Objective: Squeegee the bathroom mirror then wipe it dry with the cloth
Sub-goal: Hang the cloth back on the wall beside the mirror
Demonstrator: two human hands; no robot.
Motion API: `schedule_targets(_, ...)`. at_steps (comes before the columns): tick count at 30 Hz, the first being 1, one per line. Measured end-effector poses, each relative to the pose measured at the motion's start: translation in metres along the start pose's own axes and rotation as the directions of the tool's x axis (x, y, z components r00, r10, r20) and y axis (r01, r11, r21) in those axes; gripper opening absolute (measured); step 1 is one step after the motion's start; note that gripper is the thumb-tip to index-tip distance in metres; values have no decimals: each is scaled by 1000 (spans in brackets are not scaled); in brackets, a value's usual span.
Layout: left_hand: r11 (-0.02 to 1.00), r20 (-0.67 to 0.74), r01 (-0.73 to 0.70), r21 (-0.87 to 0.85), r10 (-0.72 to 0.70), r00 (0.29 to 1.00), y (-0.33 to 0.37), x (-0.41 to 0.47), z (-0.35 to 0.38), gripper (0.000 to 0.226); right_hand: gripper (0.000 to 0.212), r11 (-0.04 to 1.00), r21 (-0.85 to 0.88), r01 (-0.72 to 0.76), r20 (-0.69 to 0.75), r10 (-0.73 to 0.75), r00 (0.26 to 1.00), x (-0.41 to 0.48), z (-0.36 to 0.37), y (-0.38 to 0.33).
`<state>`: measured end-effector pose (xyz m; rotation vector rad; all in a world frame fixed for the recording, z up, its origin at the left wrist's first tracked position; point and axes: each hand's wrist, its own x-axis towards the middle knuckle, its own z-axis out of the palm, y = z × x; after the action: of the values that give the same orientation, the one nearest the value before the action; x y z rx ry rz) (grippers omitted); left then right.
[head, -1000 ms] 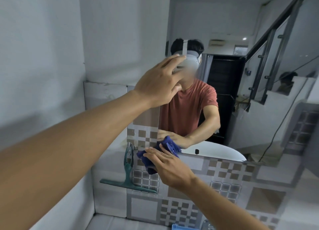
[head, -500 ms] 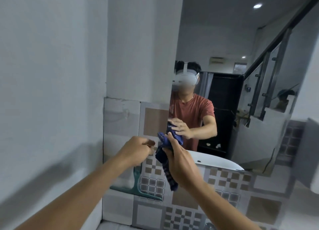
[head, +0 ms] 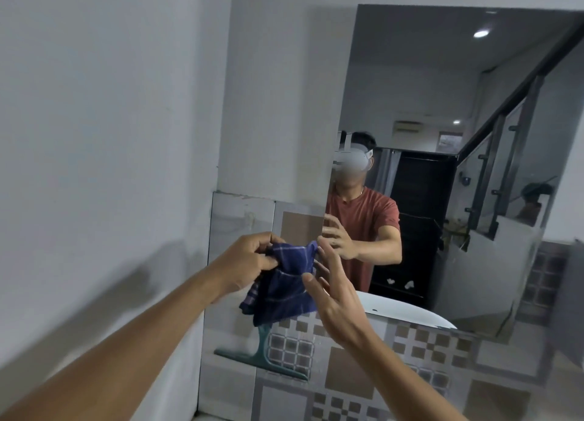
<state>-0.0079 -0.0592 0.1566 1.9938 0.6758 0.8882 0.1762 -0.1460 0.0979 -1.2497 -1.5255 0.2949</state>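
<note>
A dark blue checked cloth (head: 279, 286) hangs between my two hands in front of the wall. My left hand (head: 251, 261) pinches its upper left corner. My right hand (head: 333, 289) is at the cloth's right edge with fingers spread; whether it still grips the cloth is unclear. The mirror (head: 458, 111) fills the upper right and reflects a person in a red shirt. A green squeegee (head: 262, 354) hangs on the tiled wall just below the cloth, its handle top hidden by the cloth.
A plain white wall (head: 110, 136) closes in on the left. Patterned brown and grey tiles (head: 344, 373) run below the mirror. The mirror reflects a white basin rim (head: 407, 313), a dark doorway and a stair railing.
My left hand dropped from the mirror to the cloth and took hold of its corner. My right hand's fingers opened and the cloth spread out. The view tilted upward.
</note>
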Motion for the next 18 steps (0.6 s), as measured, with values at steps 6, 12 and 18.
schedule_targets(6,998,13,-9,60,8,1000,11,2,-24,27,42,992,-124,-8,70,17,997,16,2,-6)
schedule_targets(12,990,-101,115,80,-107,989,-16,-4,-24,27,5,996,-85,-40,-18,39,999,29,19,-12)
schedule_targets(18,986,-136,114,-121,-131,982,-30,-6,-23,30,5,987,-147,-66,-78,55,995,53,30,-17)
